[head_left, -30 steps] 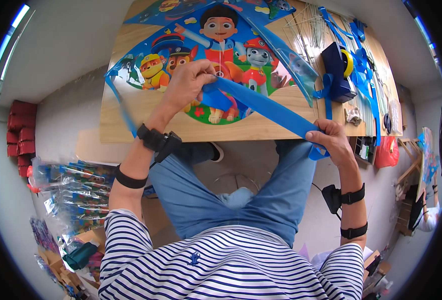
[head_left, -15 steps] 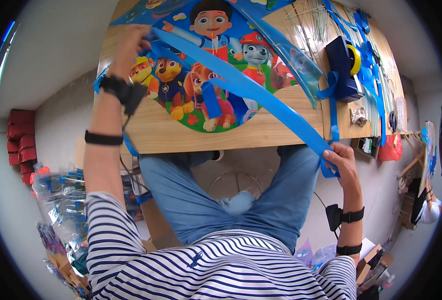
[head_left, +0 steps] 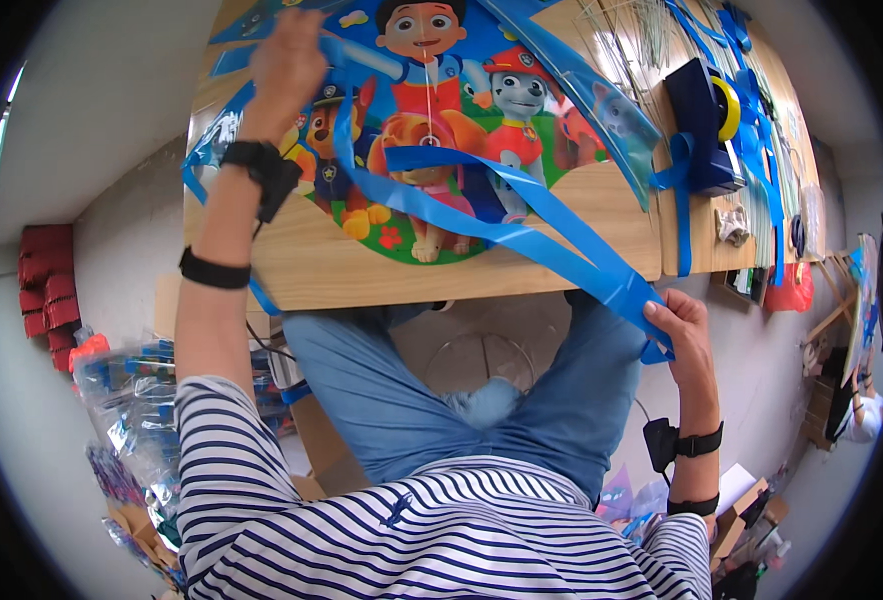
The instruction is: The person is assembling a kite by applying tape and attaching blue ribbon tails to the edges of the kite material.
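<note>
A blue plastic ribbon (head_left: pixel 462 215) slants in two strands over the table from my right hand (head_left: pixel 680 328), which is closed and pinches it by the table's front edge. One strand ends loose above the printed sheet. The other curves up beside my left hand (head_left: pixel 290 65), which is smeared by motion at the far left, so I cannot make out whether its fingers grip the ribbon. Under the ribbon lies a glossy plastic sheet (head_left: pixel 432 85) printed with cartoon dogs and a child, its lower edge curved. A clear blue strip runs along its right side.
A dark blue tape dispenser (head_left: pixel 697 130) with a yellow roll stands on the wooden table (head_left: pixel 382 285) at the right. Thin pale rods (head_left: pixel 652 45) and more blue ribbons (head_left: pixel 757 120) lie beyond it. Plastic-wrapped packs (head_left: pixel 142 400) are piled on the left.
My left hand has moved up and away, towards the far edge. The ribbon, stretched nearly straight before, now sags into a curve, and its loose strand has swung up. My right hand has barely moved.
</note>
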The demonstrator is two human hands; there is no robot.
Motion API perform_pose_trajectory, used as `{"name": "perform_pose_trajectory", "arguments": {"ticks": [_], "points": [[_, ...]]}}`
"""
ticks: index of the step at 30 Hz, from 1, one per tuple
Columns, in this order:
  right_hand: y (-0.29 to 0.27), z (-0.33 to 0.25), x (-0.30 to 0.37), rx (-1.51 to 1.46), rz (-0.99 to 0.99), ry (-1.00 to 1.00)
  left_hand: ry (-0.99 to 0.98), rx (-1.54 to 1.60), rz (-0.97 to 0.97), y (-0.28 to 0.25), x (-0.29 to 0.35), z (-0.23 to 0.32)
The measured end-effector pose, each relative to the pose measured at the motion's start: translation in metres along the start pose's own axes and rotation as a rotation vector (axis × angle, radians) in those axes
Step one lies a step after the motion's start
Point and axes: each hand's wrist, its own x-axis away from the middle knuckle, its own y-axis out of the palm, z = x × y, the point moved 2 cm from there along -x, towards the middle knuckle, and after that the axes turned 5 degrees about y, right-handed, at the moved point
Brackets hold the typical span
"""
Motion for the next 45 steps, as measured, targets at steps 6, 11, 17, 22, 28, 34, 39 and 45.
{"name": "perform_pose_trajectory", "arguments": {"ticks": [6, 11, 17, 22, 28, 34, 39, 45], "points": [[0.027, -0.026, 0.003, -0.058, -0.082, -0.104, -0.034, 1.216, -0.593, -0.092, -0.001, 0.214], [0.071, -0.063, 0.003, -0.099, -0.15, -0.134, -0.085, 1.713, -0.711, -0.124, 0.03, 0.289], [0.058, -0.043, 0.0, -0.182, -0.085, -0.164, -0.544, 1.621, -0.516, -0.083, 0.021, 0.22], [0.045, -0.005, 0.006, -0.125, -0.035, -0.028, -0.768, 0.714, -0.14, -0.006, -0.002, -0.092], [0.027, 0.036, 0.008, 0.223, 0.136, -0.057, -0.329, 0.26, -0.112, -0.035, -0.007, 0.01], [0.06, 0.007, -0.005, 0.812, 0.181, -0.409, -0.032, 0.49, -0.349, -0.03, 0.081, 0.116], [0.121, -0.046, -0.045, 0.901, 0.316, -0.819, -0.029, 0.306, -0.386, 0.001, 0.066, 0.082], [0.202, -0.095, -0.126, 0.977, 0.404, -0.871, -0.193, 0.588, -0.182, -0.036, 0.042, 0.104]]}}
